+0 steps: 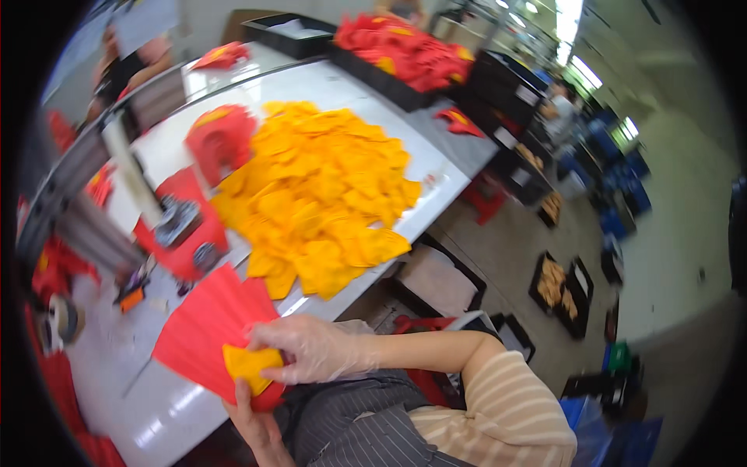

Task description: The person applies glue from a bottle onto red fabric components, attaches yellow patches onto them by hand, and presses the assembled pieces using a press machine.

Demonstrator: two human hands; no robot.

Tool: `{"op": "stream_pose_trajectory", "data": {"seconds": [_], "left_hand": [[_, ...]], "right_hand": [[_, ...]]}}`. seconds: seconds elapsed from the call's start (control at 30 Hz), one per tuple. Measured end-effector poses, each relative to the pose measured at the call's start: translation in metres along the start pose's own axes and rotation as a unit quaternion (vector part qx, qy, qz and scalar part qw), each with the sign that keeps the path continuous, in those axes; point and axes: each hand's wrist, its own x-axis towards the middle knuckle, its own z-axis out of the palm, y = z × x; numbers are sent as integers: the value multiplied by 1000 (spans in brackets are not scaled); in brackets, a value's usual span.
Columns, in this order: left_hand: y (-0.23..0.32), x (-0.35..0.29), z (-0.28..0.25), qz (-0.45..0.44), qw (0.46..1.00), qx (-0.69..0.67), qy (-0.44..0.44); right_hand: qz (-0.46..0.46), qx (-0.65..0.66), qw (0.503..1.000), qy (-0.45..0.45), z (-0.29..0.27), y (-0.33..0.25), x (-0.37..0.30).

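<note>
A red fabric piece (pixel 210 327) spreads over the near edge of the white table, in front of my body. A small yellow fabric piece (pixel 250 366) lies on its lower right part. My left hand (pixel 255 424) grips the red fabric from below, its thumb pressed on the yellow piece's lower edge. From the right comes my right hand (pixel 319 350) in a thin clear glove, fingers closed on the yellow piece's right side. Beyond them rises a big heap of yellow fabric pieces (pixel 319 187). Another red piece (pixel 191 253) lies beside the heap, under a grey metal device (pixel 179 222).
A black tray (pixel 381 82) full of red-and-yellow pieces stands at the far edge. On the left are a metal frame (pixel 93 226) and a roll of tape (pixel 62 323). Black crates (pixel 572 300) sit on the floor at right. Other people (pixel 560 109) are in the background.
</note>
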Motion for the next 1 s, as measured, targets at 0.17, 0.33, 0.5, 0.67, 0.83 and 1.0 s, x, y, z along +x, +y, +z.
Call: {"op": "stream_pose_trajectory", "data": {"seconds": [0.17,0.33,0.5,0.67,0.83,1.0], "left_hand": [[-6,4,6,36,999,32,-25],[-11,-2,-1,76,996,4,-45],[-3,-20,-12,87,990,14,-108],[4,-54,-19,121,984,90,-100],[8,-70,9,122,986,71,-84],[16,-93,18,168,981,85,-52]], "right_hand": [[-44,-88,993,61,-6,10,-18],[2,-12,955,295,9,6,-27],[128,281,949,67,5,-11,-45],[159,298,941,-33,2,-28,-64],[121,269,955,22,14,-30,-80],[68,206,971,102,43,-39,-92]]}}
